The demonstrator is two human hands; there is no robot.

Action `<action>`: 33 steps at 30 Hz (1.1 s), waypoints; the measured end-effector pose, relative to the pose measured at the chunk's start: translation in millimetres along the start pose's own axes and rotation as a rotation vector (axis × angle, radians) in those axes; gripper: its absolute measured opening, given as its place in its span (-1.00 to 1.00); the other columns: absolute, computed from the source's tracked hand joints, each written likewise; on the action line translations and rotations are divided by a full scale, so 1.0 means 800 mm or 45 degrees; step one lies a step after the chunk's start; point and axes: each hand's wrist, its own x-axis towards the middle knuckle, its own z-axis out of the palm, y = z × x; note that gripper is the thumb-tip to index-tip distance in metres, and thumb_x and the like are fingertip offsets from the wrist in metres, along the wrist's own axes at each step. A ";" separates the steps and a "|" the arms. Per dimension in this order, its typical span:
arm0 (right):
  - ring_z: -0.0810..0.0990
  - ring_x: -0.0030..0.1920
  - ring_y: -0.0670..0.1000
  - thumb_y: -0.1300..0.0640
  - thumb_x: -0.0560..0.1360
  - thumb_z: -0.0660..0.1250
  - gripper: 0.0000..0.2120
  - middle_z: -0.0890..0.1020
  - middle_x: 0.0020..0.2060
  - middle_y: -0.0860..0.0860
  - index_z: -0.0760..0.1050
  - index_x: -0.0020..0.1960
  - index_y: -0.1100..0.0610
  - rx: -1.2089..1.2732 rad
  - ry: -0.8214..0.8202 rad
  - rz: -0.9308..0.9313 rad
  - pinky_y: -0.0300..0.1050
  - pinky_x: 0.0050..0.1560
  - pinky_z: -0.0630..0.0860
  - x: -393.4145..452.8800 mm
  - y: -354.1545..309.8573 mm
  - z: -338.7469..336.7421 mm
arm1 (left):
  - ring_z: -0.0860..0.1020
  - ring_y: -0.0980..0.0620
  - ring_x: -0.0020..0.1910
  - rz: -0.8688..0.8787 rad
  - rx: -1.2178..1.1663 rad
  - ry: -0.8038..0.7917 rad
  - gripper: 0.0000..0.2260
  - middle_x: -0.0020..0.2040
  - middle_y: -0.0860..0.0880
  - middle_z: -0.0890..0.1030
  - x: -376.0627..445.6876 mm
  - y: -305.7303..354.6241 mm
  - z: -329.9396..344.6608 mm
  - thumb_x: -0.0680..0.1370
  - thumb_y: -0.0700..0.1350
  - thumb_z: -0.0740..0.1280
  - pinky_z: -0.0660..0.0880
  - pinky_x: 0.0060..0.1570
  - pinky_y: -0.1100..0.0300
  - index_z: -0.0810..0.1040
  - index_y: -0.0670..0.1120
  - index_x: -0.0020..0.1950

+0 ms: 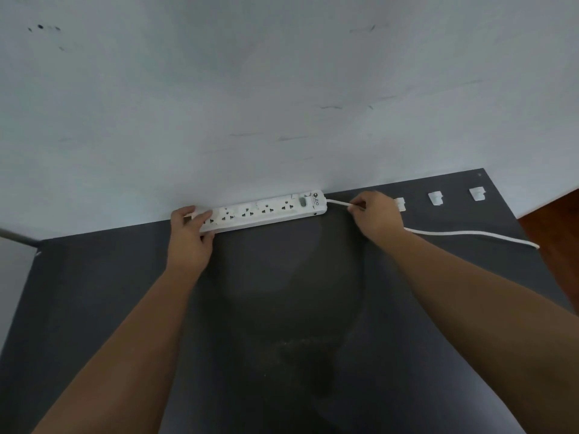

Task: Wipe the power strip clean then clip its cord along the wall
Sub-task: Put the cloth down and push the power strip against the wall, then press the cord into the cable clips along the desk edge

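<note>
A long white power strip point(266, 211) lies on the dark table against the pale wall. My left hand point(189, 234) grips its left end, thumb on the near edge. My right hand point(377, 216) pinches the white cord point(470, 234) just right of the strip's right end. Past my wrist the cord runs loose across the table to the right edge. Three white cable clips sit in a row along the back: one point(400, 204) partly hidden behind my right hand, a second point(435, 198) and a third point(477, 193) further right.
The dark grey table point(282, 308) butts against the wall point(282, 89). Its right edge drops to a brown floor point(554, 220). A grey bar point(17, 238) sticks out at the far left. Faint dusty smears mark the tabletop near me.
</note>
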 end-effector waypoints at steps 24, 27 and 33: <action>0.57 -0.02 0.12 0.07 0.54 0.25 -0.81 0.61 -0.04 0.04 0.47 0.15 -0.03 -0.223 -0.055 -0.311 -0.02 -0.04 0.52 -0.066 0.107 -0.066 | -0.12 -0.01 0.57 0.151 0.334 -0.467 -0.44 0.58 0.17 -0.06 -0.046 0.227 0.120 0.60 0.13 0.06 -0.26 0.42 -0.30 -0.11 0.15 0.55; 0.58 -0.06 0.18 0.10 0.53 0.26 -0.82 0.64 -0.12 0.08 0.57 0.09 -0.01 -0.222 0.008 -0.316 0.01 -0.04 0.53 -0.068 0.117 -0.063 | 0.13 -0.13 0.49 0.129 0.312 -0.330 -0.47 0.49 0.03 0.25 -0.034 0.246 0.125 0.54 0.11 0.19 -0.16 0.46 -0.22 0.20 0.11 0.50; 0.56 -0.03 0.21 0.09 0.54 0.23 -0.78 0.63 -0.10 0.11 0.60 0.10 -0.01 -0.292 0.013 -0.260 0.02 -0.01 0.51 -0.060 0.105 -0.061 | 0.42 -0.15 0.22 0.238 0.078 -0.413 -0.67 0.21 -0.08 0.52 0.009 0.302 0.156 0.55 0.05 0.26 0.35 0.25 0.04 0.55 -0.01 0.28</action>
